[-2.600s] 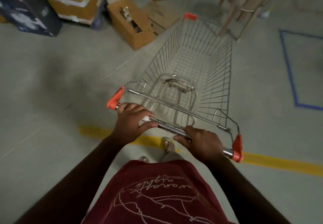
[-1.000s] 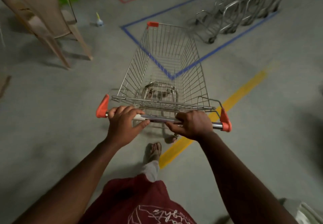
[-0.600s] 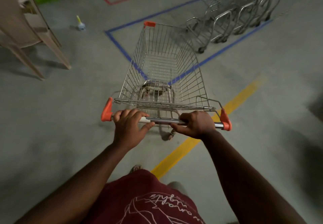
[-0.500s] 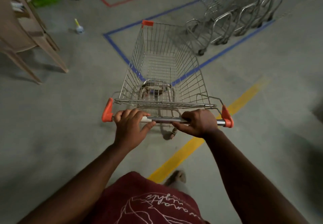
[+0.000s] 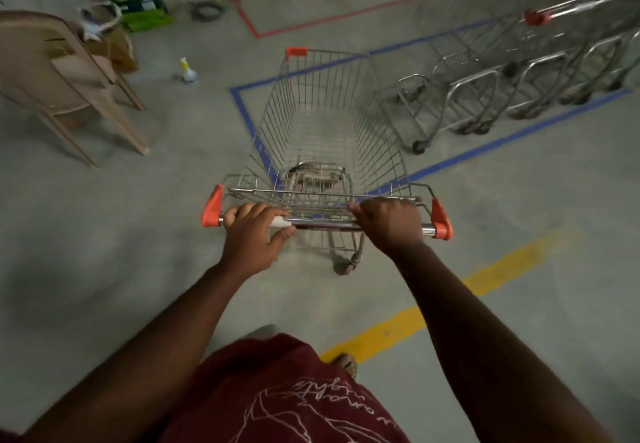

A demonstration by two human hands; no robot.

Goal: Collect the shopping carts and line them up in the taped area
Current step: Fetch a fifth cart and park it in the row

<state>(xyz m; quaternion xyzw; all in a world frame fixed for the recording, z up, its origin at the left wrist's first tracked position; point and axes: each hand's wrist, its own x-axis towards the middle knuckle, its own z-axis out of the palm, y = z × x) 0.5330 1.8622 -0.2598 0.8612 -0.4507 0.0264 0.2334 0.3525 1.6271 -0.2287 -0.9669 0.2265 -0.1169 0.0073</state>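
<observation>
I have my left hand [image 5: 250,235] and right hand [image 5: 388,224] both wrapped tight around the handle bar [image 5: 325,224] of the shopping cart [image 5: 325,138], whose wire basket stretches away ahead of my knuckles. Its front end sits over the corner of the blue tape outline [image 5: 502,138]. Beyond my right hand, nested carts [image 5: 512,72] stand inside that outline. Beyond my left, a plastic chair [image 5: 65,79] stands.

Wire cart [image 5: 329,138] (empty) entering blue-taped area [image 5: 242,110]

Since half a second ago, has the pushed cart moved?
Yes. The cart has rolled forward: its front now reaches farther past the near corner of the blue tape outline.
</observation>
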